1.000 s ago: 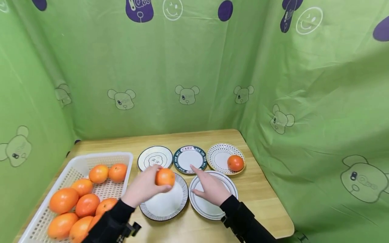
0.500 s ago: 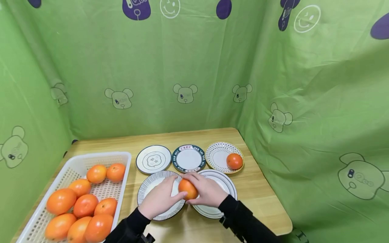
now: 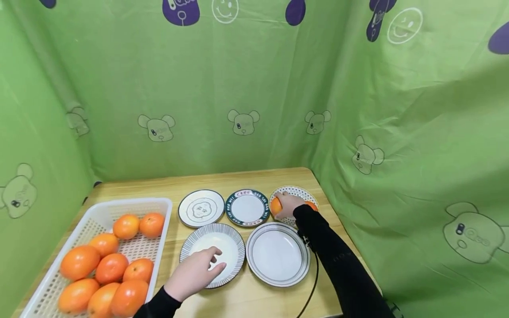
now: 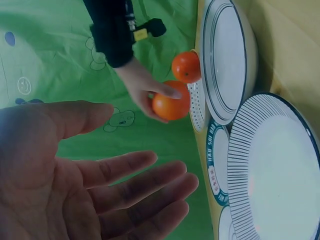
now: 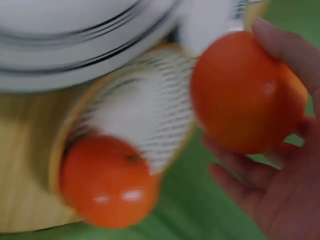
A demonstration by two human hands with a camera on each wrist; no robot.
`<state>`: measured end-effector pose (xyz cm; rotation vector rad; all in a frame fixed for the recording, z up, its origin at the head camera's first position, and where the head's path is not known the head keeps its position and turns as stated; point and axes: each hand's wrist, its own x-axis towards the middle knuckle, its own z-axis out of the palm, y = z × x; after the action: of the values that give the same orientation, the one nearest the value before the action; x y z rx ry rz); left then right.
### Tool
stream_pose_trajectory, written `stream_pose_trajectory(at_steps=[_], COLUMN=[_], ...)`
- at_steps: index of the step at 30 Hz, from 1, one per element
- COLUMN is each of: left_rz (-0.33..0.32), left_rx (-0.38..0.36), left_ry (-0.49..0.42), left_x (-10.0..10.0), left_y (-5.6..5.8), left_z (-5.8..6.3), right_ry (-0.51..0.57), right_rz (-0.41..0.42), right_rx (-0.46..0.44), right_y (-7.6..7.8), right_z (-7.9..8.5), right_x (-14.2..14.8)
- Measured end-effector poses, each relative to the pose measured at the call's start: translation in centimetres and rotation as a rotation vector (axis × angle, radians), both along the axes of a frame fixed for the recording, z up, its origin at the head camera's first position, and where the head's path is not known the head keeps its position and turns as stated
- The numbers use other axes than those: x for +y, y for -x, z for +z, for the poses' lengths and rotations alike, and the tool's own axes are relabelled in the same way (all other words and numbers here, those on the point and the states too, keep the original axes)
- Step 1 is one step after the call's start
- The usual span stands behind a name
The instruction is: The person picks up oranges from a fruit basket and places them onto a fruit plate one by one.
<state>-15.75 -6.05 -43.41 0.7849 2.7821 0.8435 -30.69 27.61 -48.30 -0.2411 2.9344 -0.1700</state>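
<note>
Nearest me, my left hand (image 3: 196,271) hangs above the striped-rim plate (image 3: 215,236), thumb held apart from loosely bent fingers. Left of it, along the near part of the counter (image 3: 254,302), stands a white basket (image 3: 167,210) with nine loose oranges (image 3: 112,268) in it. Beside the striped-rim plate, on its right, lies the ringed plate (image 3: 278,254). Farther off, my right hand (image 3: 289,204) holds one orange (image 3: 275,206) between thumb and fingers, over the left part of the dotted plate (image 3: 304,193); whether the fruit touches the plate I cannot tell. A second orange (image 5: 107,182) sits in that plate's right side. Level with it, leftward, lie the green-rimmed plate (image 3: 247,208) and the plate with a line drawing (image 3: 201,208). Behind everything hangs a green curtain (image 3: 199,88) printed with bear heads.
</note>
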Motion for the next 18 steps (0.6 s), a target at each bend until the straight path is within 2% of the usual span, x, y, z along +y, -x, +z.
stream_pose_trajectory(at_steps=[4,9,13,18], left_rz=[-0.009,-0.012,-0.002,0.021], left_rx=[-0.012,-0.010,-0.023,-0.049], left_ry=[-0.001,0.005,0.016,0.038], left_x=[-0.1,-0.2,-0.6,-1.2], left_y=[-0.6,-0.9,-0.7,-0.4], left_z=[-0.1,-0.5,-0.6,-0.4], right_ry=[-0.107,-0.123,-0.084,-0.043], right_rz=[-0.039,-0.151,-0.176,-0.109], right_rx=[0.040,0.006,0.028,0.099], right_y=[0.5,0.4,0.4,0.1], right_z=[-3.0,-5.1,-5.6,-5.2], right_x=[1.5,2.6,3.0,2.7])
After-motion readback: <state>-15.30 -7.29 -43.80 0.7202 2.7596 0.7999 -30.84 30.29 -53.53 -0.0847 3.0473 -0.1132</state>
